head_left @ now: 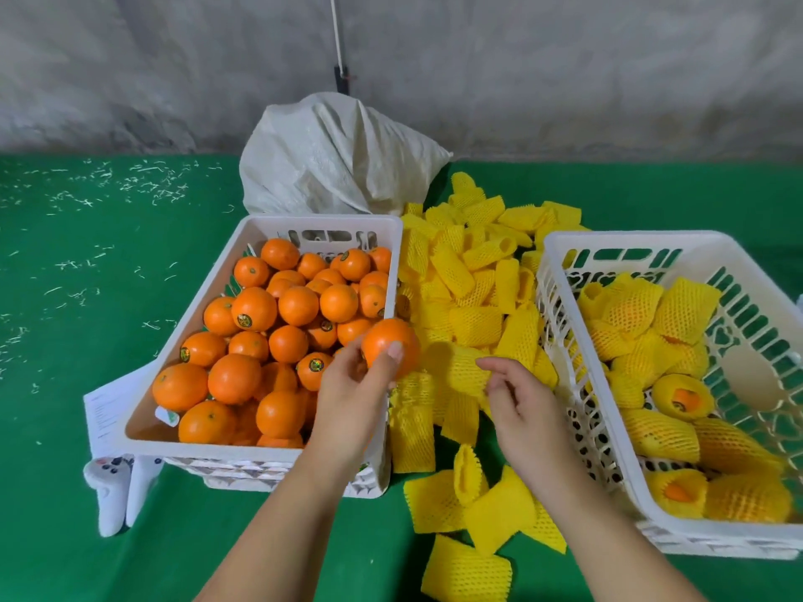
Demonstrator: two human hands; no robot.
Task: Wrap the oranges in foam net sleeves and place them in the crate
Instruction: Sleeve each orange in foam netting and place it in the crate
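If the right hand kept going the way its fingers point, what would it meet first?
Most likely the yellow foam net sleeve just beyond the right hand; contact may already exist, since depth is unclear.

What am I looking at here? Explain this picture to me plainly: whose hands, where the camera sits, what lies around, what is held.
There is no machine here: a person works with bare hands, and the single camera sits on their head, looking down. The left hand grips an orange. The right hand reaches to a yellow foam sleeve in the loose pile of sleeves. On the green table, the left crate holds bare oranges; the right crate holds wrapped ones. A white sack lies behind.
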